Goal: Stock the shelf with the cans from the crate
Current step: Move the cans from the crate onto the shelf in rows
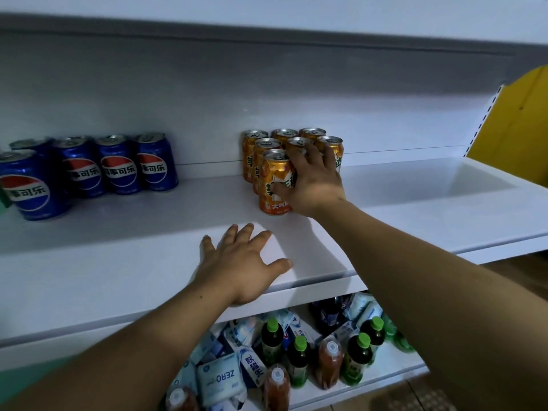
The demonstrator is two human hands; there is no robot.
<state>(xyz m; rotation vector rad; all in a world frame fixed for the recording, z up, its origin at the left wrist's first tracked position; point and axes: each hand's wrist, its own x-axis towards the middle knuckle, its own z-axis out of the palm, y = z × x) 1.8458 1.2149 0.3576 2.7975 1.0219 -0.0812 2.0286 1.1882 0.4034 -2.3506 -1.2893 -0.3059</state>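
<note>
Several orange cans (267, 143) stand in rows at the middle of the white shelf (415, 203). My right hand (314, 182) is wrapped over a can in the front row; that can is mostly hidden under my fingers, beside the front orange can (274, 185) that my thumb touches. My left hand (240, 265) rests flat on the shelf near its front edge, fingers spread, holding nothing. Several blue cola cans (115, 164) stand in a row at the shelf's left. The crate is out of view.
The lower shelf (385, 378) holds green-capped bottles (299, 360), orange drink bottles (329, 363) and white packets (219, 378). A yellow panel (516, 123) stands at the far right. Bare shelf surface lies between the blue and orange cans and to the right of the orange cans.
</note>
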